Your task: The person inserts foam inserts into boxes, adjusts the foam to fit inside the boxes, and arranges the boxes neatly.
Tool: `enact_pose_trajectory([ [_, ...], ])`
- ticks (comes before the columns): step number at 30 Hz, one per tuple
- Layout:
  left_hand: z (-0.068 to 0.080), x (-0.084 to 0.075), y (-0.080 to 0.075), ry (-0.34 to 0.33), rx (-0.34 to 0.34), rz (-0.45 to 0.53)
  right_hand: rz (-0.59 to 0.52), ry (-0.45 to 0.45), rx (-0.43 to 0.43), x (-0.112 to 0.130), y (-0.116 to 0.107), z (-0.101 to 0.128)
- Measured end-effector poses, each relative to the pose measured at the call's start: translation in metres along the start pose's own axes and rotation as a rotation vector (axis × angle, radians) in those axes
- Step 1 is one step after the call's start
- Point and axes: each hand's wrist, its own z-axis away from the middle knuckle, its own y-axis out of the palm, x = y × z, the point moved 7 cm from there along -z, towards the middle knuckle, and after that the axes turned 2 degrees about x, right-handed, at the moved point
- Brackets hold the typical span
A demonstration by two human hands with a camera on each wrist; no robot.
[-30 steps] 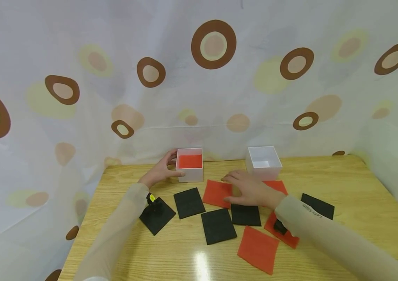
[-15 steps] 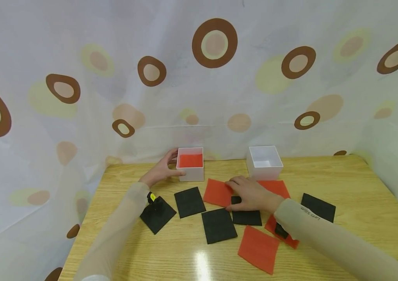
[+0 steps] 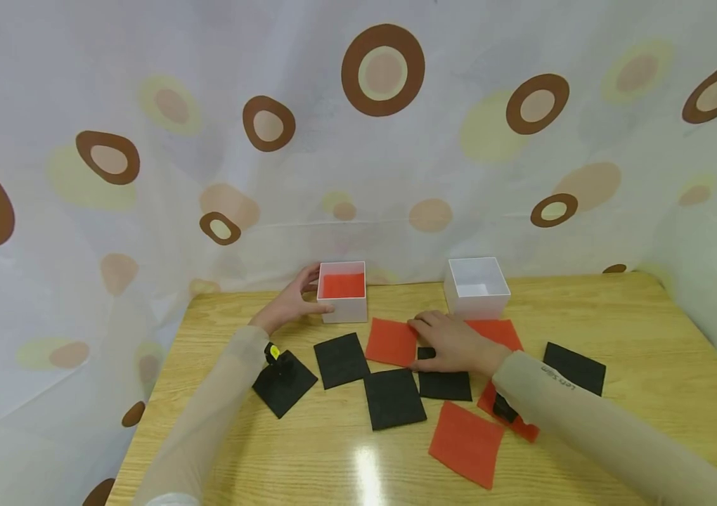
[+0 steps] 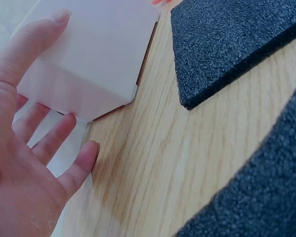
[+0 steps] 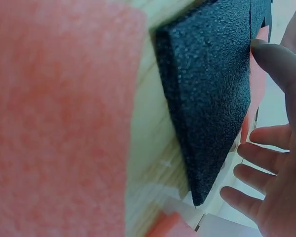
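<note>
Red square (image 3: 390,343) lies at fingertips of your right hand (image 3: 453,344), thumb and fingers parted, gripping nothing; your left hand (image 3: 289,307) holds left box (image 3: 347,310) between thumb and fingers.

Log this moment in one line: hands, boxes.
Left hand: grips white square box, red fabric inside | Right hand: at right edge of flat red fabric square | Second white box: beyond right hand

Right sleeve (image 3: 605,432): "Lets", next word unclear.
</note>
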Motion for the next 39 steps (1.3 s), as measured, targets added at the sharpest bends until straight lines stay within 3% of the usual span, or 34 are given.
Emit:
enact_pose_trajectory([
  [12,0.003,-0.008,-0.006,-0.004,0.001,-0.004,-0.007,-0.003,0.003,0.004,-0.001,-0.006],
  [21,-0.006,-0.020,-0.014,0.017,-0.004,-0.029,0.034,0.052,-0.006,0.003,-0.014,-0.017],
  [32,-0.001,-0.011,-0.006,0.003,0.011,0.002,0.020,0.052,0.000,0.011,-0.011,-0.018],
  [39,0.001,-0.003,-0.002,0.004,0.017,0.012,0.002,0.066,0.059,0.012,-0.005,-0.018],
])
